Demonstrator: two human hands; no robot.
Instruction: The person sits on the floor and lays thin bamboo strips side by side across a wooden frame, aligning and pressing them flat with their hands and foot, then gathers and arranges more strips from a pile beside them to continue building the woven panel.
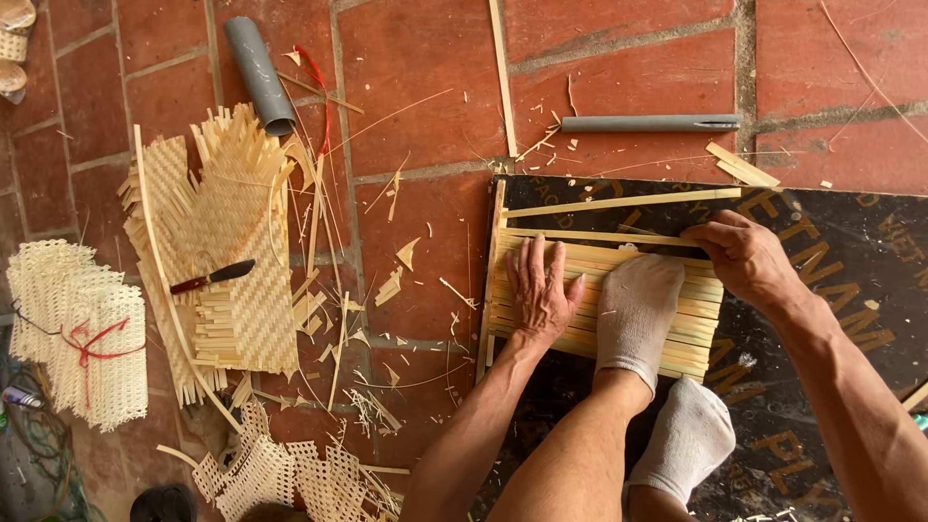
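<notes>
Red brick floor (416, 87) is seen from above, littered with bamboo shavings and splinters. On it a dark printed board (831, 251) is laid, and on the board a row of pale bamboo strips (701, 319) is set side by side, running left to right. The left hand (541, 290) is pressed flat on the left end of the strips, fingers spread and nothing gripped. The right hand (739, 256) is placed at the upper right edge of the row, its fingertips curled onto a single strip (599, 236) that lies along the top; whether that strip is pinched or only pressed cannot be told. A foot in a white sock (636, 314) is planted on the middle of the strips, between the hands, and a second socked foot (688, 437) is rested on the board below it. To the left, well apart, a woven bamboo mat (237, 261) with loose ends is spread, and a small knife (213, 276) lies on it. A tied bundle of woven pieces (82, 329) is seen further left. Two grey tubes (259, 72) are lying near the top.
</notes>
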